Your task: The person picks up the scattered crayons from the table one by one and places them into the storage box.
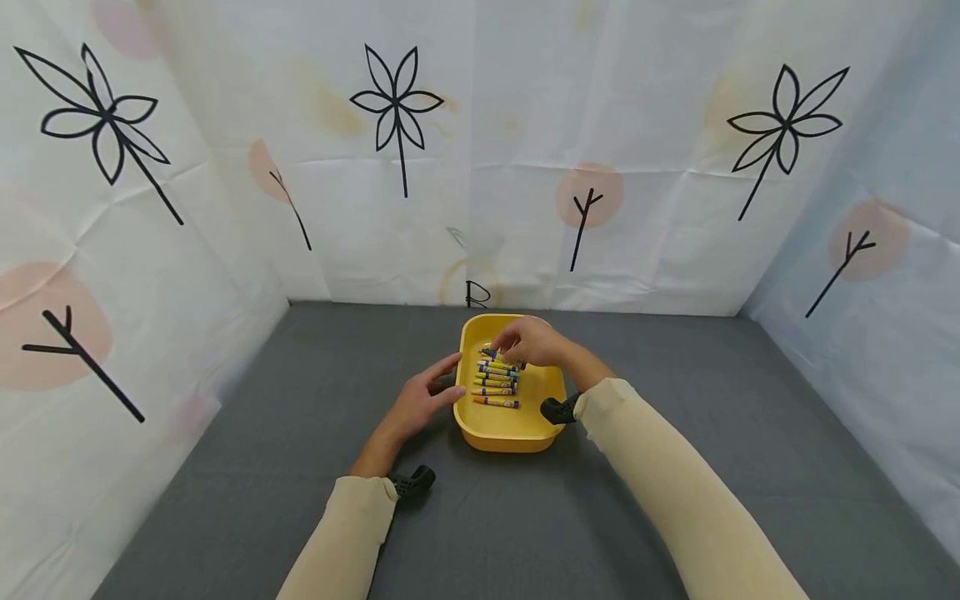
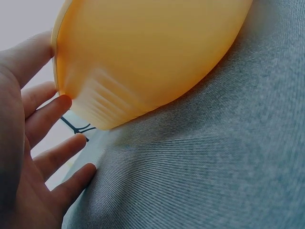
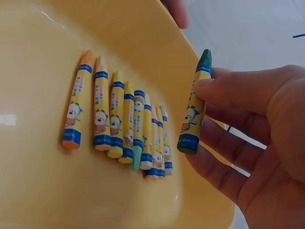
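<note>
My right hand [image 1: 538,343] is over the far part of a yellow plastic tub [image 1: 513,443]. In the right wrist view, its thumb and fingers pinch a dark green oil pastel [image 3: 193,112] in a yellow wrapper with blue bands and a cartoon bear. Several similar pastels lie side by side in a row on the tub floor, among them an orange one [image 3: 76,102] at one end and one with a mint-green tip [image 3: 137,155] pointing the opposite way. At the tub's left side is my left hand [image 1: 422,402], its fingers spread and fingertips right at the rim.
The tub stands on a grey cloth-covered table [image 1: 345,350]. White fabric walls [image 1: 517,100] printed with plants rise at the back and both sides. A black wrist strap [image 1: 412,482] shows at the left cuff, another [image 1: 558,409] at the right.
</note>
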{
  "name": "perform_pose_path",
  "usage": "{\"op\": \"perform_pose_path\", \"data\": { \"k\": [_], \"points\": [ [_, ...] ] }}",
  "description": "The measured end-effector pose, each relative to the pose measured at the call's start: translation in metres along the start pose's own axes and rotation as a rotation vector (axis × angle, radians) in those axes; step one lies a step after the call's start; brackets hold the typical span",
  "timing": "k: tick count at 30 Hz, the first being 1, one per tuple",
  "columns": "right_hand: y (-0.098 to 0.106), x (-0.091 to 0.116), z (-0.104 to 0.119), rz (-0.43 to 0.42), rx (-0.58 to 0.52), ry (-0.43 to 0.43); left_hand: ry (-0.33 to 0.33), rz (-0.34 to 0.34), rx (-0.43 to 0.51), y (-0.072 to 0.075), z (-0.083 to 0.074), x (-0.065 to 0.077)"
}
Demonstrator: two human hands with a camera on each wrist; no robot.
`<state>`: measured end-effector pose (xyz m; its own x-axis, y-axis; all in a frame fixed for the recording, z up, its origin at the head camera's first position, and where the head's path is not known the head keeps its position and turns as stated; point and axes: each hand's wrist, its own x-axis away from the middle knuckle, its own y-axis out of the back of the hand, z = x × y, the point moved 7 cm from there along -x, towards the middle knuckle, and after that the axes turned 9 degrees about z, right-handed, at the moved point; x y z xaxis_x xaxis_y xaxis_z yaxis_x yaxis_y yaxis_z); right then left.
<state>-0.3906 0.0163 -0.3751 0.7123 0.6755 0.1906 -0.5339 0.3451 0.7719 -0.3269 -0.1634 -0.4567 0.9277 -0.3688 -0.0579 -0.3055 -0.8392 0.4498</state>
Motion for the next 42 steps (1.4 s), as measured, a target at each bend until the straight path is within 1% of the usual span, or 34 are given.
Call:
{"op": "perform_pose_path", "data": {
  "k": [3, 7, 13, 18, 25, 31, 36, 42],
  "points": [
    [-0.005, -0.003, 0.002, 0.025, 0.017, 0.009, -0.003, 0.004, 0.000, 0.000, 0.000, 0.000],
    [-0.012, -0.005, 0.004, 0.079, 0.033, 0.016, -0.002, 0.004, -0.005, 0.000, 0.000, 0.000],
    [-0.025, -0.006, 0.002, 0.184, 0.017, 0.007, -0.009, 0.005, -0.008, 0.000, -0.001, 0.001],
    [-0.032, -0.007, -0.001, 0.235, 0.008, 0.005, -0.020, 0.007, -0.007, -0.001, -0.002, 0.001],
    [-0.034, -0.009, -0.003, 0.244, 0.005, -0.002, -0.024, 0.006, -0.006, -0.001, -0.001, 0.000],
    [-0.035, -0.008, -0.004, 0.253, -0.038, -0.021, -0.016, 0.003, -0.006, -0.001, -0.001, -0.001],
    [-0.034, -0.005, -0.005, 0.241, -0.075, -0.028, 0.000, 0.001, -0.012, -0.002, 0.001, -0.001],
    [-0.029, 0.000, -0.004, 0.214, -0.105, -0.005, -0.013, 0.001, -0.008, -0.002, 0.001, -0.001]
  ]
}}
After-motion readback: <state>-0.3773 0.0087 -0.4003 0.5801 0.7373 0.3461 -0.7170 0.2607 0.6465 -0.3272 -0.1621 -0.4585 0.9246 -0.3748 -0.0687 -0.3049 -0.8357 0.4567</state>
